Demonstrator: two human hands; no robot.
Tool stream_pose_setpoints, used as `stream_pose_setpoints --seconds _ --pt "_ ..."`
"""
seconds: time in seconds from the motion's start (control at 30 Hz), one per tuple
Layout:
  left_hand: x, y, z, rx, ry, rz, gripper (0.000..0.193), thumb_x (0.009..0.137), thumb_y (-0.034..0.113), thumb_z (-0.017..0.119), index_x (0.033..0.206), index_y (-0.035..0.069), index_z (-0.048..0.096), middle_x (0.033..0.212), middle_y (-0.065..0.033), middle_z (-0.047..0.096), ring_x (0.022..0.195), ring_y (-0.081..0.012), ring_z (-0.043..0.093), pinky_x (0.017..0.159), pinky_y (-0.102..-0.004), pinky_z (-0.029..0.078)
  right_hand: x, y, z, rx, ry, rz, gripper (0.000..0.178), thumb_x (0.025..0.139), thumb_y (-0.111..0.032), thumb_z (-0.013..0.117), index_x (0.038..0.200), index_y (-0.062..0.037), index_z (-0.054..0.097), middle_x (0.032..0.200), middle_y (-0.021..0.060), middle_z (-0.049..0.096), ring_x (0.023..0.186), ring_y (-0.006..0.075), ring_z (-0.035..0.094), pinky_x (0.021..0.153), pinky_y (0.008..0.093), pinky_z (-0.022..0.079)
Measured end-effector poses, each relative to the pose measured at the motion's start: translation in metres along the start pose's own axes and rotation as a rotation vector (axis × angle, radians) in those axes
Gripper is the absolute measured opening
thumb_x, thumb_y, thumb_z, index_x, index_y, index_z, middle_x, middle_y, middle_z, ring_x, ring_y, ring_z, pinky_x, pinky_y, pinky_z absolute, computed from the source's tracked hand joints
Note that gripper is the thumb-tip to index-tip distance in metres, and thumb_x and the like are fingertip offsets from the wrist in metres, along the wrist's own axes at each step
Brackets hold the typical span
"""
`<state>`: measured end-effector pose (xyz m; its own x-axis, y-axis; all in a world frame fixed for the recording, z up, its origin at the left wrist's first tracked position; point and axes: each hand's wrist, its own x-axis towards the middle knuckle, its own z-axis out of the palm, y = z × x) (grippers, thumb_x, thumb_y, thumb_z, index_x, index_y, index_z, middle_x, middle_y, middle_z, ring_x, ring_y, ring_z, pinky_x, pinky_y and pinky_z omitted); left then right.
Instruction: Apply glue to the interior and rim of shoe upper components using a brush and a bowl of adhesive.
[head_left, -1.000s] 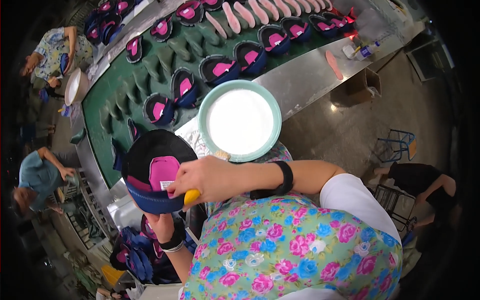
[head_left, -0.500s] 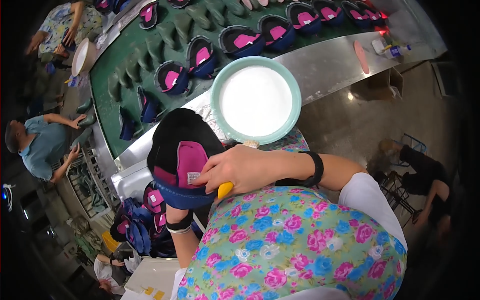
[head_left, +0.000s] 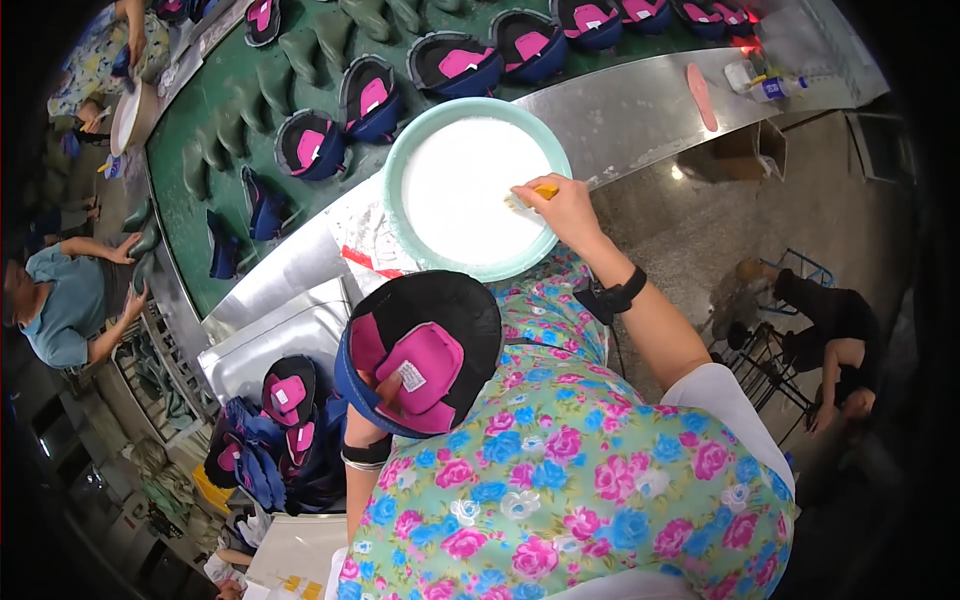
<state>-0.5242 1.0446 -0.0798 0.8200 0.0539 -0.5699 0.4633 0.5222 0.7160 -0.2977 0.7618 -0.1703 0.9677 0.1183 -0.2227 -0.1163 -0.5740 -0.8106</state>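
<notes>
My left hand [head_left: 364, 428] grips a shoe upper [head_left: 425, 300] by its edge. Blue fabric covers its outside; the lining is black, with pink panels and a small white label. The fingers reach partly inside it, and the rest of the hand is hidden below. My right hand [head_left: 572, 212] pinches a brush with a yellow handle [head_left: 546, 190]. Its pale bristles are at the surface of a white liquid, near the right side of a round pale green basin [head_left: 394, 190]. The basin stands just beyond the shoe upper.
Several similar uppers [head_left: 455, 65] and dark green shoe lasts [head_left: 272, 80] line the green conveyor [head_left: 180, 240]. More uppers [head_left: 290, 400] are piled at my left. A pink insole-shaped piece [head_left: 702, 98] and a bottle [head_left: 775, 88] lie on the metal edge. Other people work at left and right.
My right hand has left the shoe upper and moved up and right to the basin with the brush. The upper has shifted right and downward, turned in my left hand.
</notes>
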Motion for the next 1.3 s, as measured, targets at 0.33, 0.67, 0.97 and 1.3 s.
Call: stream_pose_setpoints --seconds 0.33,0.67,0.97,1.3 --pt "0.063 -0.026 -0.016 0.251 0.146 0.099 0.019 0.086 0.005 0.063 0.104 0.006 0.058 0.092 0.0010 0.059 0.082 -0.0086 0.057 0.073 -0.0253 0.047 -0.006 -0.014 0.015 -0.037 0.092 -0.199 0.019 0.074 -0.012 0.072 0.090 -0.0017 0.070 0.088 0.0151 0.068 0.077 0.0269 0.066 0.071 0.0319 0.051" --pt "0.089 -0.020 0.004 0.076 -0.116 0.119 0.052 0.090 0.005 0.053 0.138 0.005 0.034 0.130 -0.0077 0.048 0.115 -0.0186 0.050 0.097 -0.0342 0.043 -0.022 -0.091 0.006 0.401 -0.153 -0.272 0.016 0.077 -0.010 0.072 0.092 -0.0031 0.070 0.085 0.0058 0.068 0.077 0.0095 0.062 0.070 0.0216 0.048" --pt "0.106 -0.008 -0.009 0.315 -0.056 0.296 0.055 0.089 0.004 0.052 0.139 0.005 0.031 0.133 -0.0074 0.044 0.118 -0.0202 0.048 0.100 -0.0356 0.041 -0.038 -0.071 0.013 0.102 0.058 -0.121 0.024 0.077 -0.022 0.073 0.071 0.0000 0.065 0.057 0.0045 0.061 0.053 0.0071 0.057 0.049 0.0230 0.044" --pt "0.112 -0.002 -0.028 0.323 0.082 0.321 0.045 0.088 0.004 0.056 0.131 0.004 0.042 0.121 -0.0058 0.053 0.110 -0.0161 0.052 0.095 -0.0329 0.042 -0.076 -0.133 -0.015 0.540 -0.313 0.048 0.024 0.079 -0.021 0.072 0.071 0.0005 0.063 0.058 0.0041 0.061 0.051 0.0057 0.055 0.047 0.0191 0.044"
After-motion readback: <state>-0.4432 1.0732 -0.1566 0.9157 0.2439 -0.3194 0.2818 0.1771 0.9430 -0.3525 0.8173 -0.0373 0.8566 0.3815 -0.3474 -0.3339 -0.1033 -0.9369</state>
